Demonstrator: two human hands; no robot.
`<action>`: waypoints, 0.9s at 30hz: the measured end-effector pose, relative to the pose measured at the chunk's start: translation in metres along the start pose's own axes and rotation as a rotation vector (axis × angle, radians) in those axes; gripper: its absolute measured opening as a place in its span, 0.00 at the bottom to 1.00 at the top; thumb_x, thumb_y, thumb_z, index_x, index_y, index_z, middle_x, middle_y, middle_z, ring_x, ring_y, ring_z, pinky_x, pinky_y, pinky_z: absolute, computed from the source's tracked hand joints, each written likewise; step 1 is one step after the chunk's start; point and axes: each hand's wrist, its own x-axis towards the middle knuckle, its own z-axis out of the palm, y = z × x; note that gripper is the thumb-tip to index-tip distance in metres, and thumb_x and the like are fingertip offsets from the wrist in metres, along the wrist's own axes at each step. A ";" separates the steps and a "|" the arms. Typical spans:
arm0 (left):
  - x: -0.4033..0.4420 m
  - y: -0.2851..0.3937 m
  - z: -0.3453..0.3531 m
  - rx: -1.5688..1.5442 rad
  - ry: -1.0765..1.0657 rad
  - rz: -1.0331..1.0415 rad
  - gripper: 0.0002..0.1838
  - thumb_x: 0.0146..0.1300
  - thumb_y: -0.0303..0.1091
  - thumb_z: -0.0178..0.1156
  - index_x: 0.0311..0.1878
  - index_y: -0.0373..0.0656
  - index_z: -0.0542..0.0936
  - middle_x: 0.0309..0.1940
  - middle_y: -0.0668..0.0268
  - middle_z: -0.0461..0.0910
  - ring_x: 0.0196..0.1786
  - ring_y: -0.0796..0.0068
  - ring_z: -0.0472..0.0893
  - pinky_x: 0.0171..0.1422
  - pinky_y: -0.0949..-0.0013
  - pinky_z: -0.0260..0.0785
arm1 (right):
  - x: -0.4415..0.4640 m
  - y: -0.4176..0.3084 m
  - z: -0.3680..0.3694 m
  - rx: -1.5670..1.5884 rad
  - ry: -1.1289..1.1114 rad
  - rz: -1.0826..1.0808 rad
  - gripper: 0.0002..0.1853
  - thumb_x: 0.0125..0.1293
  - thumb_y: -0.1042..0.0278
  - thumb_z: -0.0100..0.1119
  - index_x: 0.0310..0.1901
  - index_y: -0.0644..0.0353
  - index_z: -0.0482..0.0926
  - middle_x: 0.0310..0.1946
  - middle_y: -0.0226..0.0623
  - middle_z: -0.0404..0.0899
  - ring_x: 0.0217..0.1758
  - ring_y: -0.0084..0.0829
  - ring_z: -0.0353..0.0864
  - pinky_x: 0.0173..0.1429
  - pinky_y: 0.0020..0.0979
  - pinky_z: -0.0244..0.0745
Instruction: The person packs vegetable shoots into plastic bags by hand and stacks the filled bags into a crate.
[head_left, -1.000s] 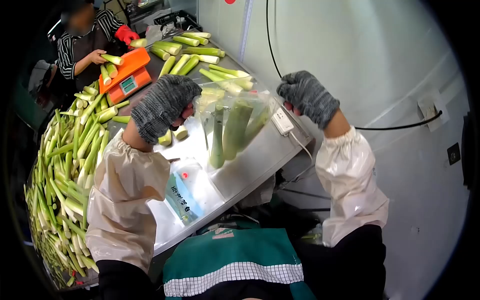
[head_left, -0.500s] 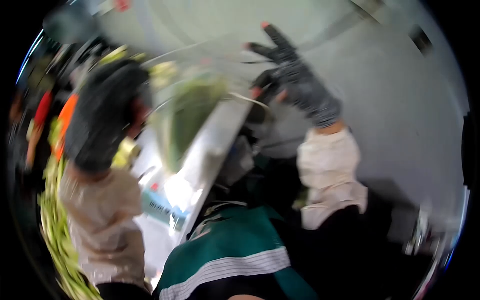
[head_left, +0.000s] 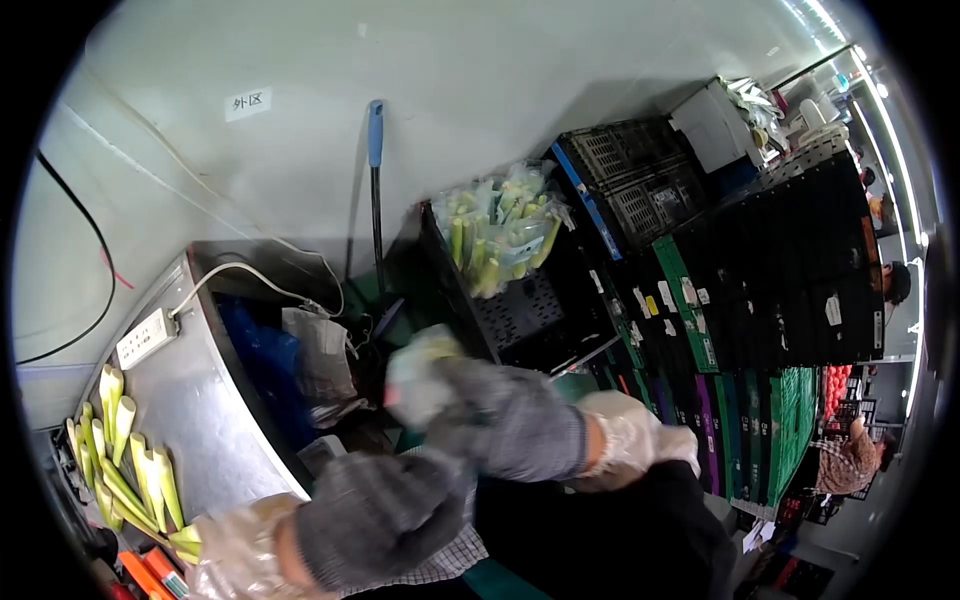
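My right hand (head_left: 510, 415), in a grey knitted glove, reaches toward the black crate and grips a blurred, whitish-green packet (head_left: 425, 372), seemingly bagged vegetables. My left hand (head_left: 385, 515), gloved alike, is low in front of my body; its fingers are smeared and partly hidden, so its hold cannot be made out. Ahead of the right hand, a black crate (head_left: 525, 310) contains several clear bags of pale green stalks (head_left: 500, 230). Loose stalks (head_left: 150, 480) of the same pale green kind lie on the metal table (head_left: 225, 400) at left.
A white power strip (head_left: 147, 340) with a cable sits on the table edge. A blue-handled pole (head_left: 376, 150) leans on the wall. Stacked crates (head_left: 770, 260) fill the right side. Blue plastic bags (head_left: 260, 345) are under the table. Another person (head_left: 850, 460) is far right.
My view has swung from the table toward the crates. My right hand, spread and bare of any load before, now holds the packet. My left hand has moved down and inward.
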 end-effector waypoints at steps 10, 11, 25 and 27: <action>-0.009 -0.071 0.138 -0.643 -0.230 -0.718 0.13 0.56 0.42 0.54 0.32 0.41 0.74 0.24 0.55 0.74 0.27 0.54 0.74 0.31 0.62 0.66 | -0.149 0.125 0.068 -0.172 0.177 0.797 0.17 0.47 0.83 0.51 0.41 0.56 0.76 0.44 0.46 0.68 0.43 0.42 0.74 0.45 0.32 0.72; -0.026 -0.076 0.144 -0.645 -0.232 -0.728 0.13 0.56 0.42 0.54 0.32 0.41 0.74 0.24 0.55 0.74 0.27 0.54 0.74 0.31 0.62 0.66 | -0.162 0.149 0.090 -0.158 0.231 0.817 0.16 0.46 0.83 0.52 0.38 0.57 0.77 0.43 0.45 0.69 0.42 0.42 0.74 0.45 0.33 0.71; -0.129 -0.088 0.169 -0.735 0.287 -1.421 0.06 0.55 0.29 0.55 0.32 0.35 0.75 0.22 0.58 0.75 0.24 0.70 0.76 0.30 0.70 0.68 | -0.168 0.360 0.274 -0.286 0.726 1.496 0.19 0.46 0.69 0.62 0.38 0.73 0.71 0.38 0.47 0.72 0.34 0.39 0.74 0.40 0.31 0.68; -0.125 -0.089 0.168 -0.713 0.273 -1.410 0.07 0.54 0.31 0.57 0.33 0.36 0.75 0.23 0.55 0.75 0.25 0.64 0.77 0.31 0.66 0.68 | -0.169 0.362 0.280 -0.281 0.631 1.470 0.19 0.48 0.68 0.60 0.40 0.72 0.70 0.39 0.46 0.72 0.35 0.38 0.74 0.40 0.31 0.69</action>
